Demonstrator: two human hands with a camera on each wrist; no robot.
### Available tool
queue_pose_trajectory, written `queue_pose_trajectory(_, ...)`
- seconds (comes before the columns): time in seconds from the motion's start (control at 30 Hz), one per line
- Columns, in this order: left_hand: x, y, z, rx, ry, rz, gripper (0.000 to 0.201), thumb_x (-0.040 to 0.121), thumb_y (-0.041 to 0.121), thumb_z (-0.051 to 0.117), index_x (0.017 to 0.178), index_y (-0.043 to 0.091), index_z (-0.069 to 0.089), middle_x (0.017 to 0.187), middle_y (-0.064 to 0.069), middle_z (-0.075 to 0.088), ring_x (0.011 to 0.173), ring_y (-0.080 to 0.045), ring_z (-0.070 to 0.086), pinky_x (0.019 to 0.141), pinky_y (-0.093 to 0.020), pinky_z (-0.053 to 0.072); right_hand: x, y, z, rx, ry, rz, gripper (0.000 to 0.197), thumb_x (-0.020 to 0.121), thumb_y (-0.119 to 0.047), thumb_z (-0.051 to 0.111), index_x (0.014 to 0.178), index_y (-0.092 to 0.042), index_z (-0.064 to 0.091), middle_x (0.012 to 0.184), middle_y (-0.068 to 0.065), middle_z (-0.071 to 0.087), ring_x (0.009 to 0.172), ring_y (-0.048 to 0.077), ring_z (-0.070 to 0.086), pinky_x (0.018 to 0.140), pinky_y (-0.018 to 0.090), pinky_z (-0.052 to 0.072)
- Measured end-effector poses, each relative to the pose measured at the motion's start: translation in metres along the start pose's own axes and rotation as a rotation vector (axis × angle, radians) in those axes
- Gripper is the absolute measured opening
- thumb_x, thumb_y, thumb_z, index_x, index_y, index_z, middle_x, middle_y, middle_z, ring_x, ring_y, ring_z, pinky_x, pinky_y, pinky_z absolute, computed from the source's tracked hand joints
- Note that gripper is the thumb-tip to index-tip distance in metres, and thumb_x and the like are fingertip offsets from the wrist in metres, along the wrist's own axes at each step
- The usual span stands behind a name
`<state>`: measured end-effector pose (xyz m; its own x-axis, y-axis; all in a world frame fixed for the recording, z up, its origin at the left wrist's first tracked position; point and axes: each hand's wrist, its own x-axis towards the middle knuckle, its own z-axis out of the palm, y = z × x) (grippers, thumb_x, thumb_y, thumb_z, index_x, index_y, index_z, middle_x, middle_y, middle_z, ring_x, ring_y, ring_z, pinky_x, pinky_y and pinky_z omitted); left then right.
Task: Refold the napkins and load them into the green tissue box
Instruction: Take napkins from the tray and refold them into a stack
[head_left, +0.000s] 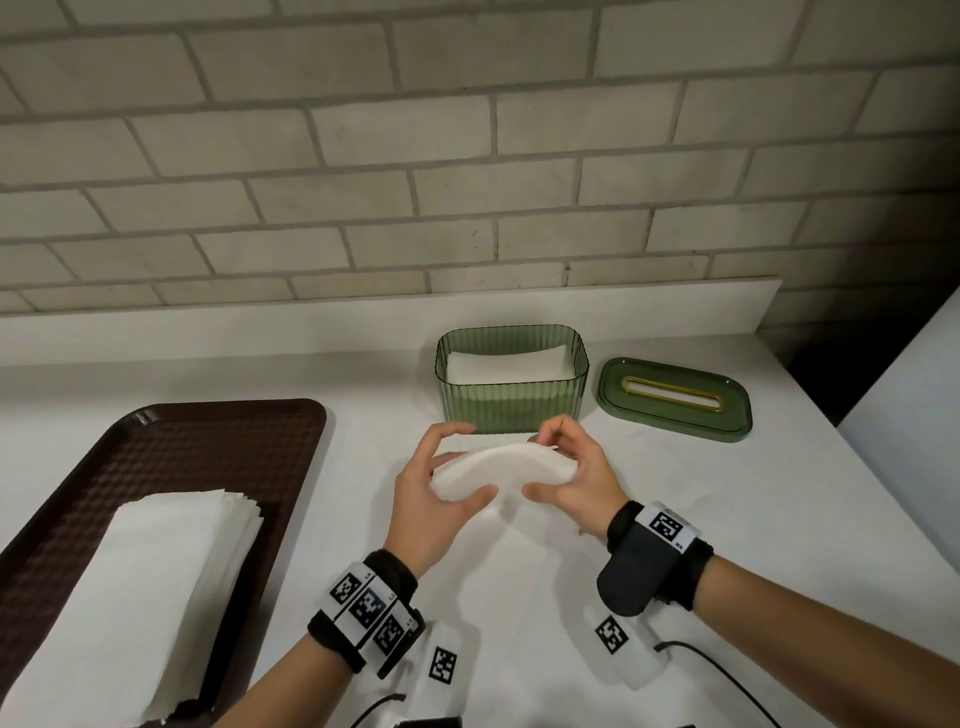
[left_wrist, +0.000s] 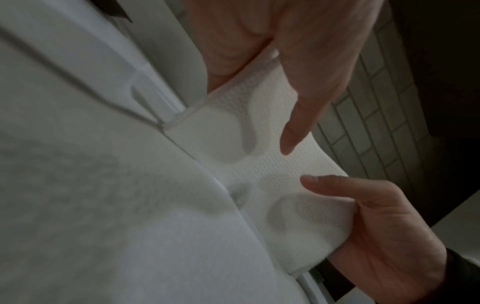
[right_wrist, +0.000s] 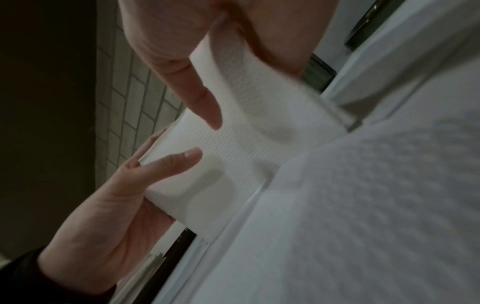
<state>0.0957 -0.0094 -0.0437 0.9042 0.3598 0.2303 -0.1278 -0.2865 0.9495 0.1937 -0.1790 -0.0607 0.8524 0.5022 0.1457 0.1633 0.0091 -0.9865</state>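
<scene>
A folded white napkin is held above the counter, bowed upward, just in front of the green tissue box. My left hand pinches its left end, thumb toward me and fingers behind. My right hand pinches the right end the same way. In the left wrist view the napkin spans between my left hand and my right hand. The right wrist view shows the same napkin. The open box holds white napkins.
The green lid with a gold-rimmed slot lies right of the box. A dark brown tray at the left carries a stack of white napkins. A brick wall stands behind the counter, whose edge drops off at the right.
</scene>
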Motion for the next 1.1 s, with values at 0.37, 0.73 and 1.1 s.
queue_pose_trajectory(0.37, 0.009, -0.019, -0.011, -0.002, -0.004, -0.18, 0.015, 0.069, 0.009, 0.087, 0.077, 0.015, 0.076, 0.075, 0.005, 0.073, 0.071, -0.013, 0.064, 0.066, -0.023, 0.047, 0.008, 0.012, -0.028, -0.228, 0.018, 0.255, 0.046, 0.059, -0.011, 0.09, 0.098, -0.015, 0.067, 0.091, 0.001, 0.068, 0.086, 0.02, 0.066, 0.062, 0.026, 0.053)
queue_pose_trajectory(0.73, 0.009, 0.001, -0.001, -0.101, 0.005, -0.123, 0.023, 0.066, -0.006, 0.084, 0.084, 0.005, 0.076, 0.086, -0.003, 0.077, 0.08, -0.011, 0.07, 0.072, -0.021, 0.052, 0.005, -0.008, -0.019, -0.211, -0.131, 0.131, 0.038, 0.055, 0.0, 0.089, 0.077, -0.018, 0.064, 0.08, -0.006, 0.065, 0.079, 0.012, 0.062, 0.077, 0.026, 0.051)
queue_pose_trajectory(1.1, 0.027, 0.004, -0.012, 0.073, 0.081, -0.128, 0.026, 0.07, 0.005, 0.085, 0.092, 0.01, 0.071, 0.086, -0.001, 0.075, 0.077, -0.01, 0.07, 0.07, -0.02, 0.054, 0.023, -0.032, -0.025, -0.291, -0.105, 0.17, 0.036, 0.064, -0.007, 0.088, 0.092, -0.018, 0.07, 0.085, -0.005, 0.07, 0.077, 0.007, 0.065, 0.074, 0.025, 0.051)
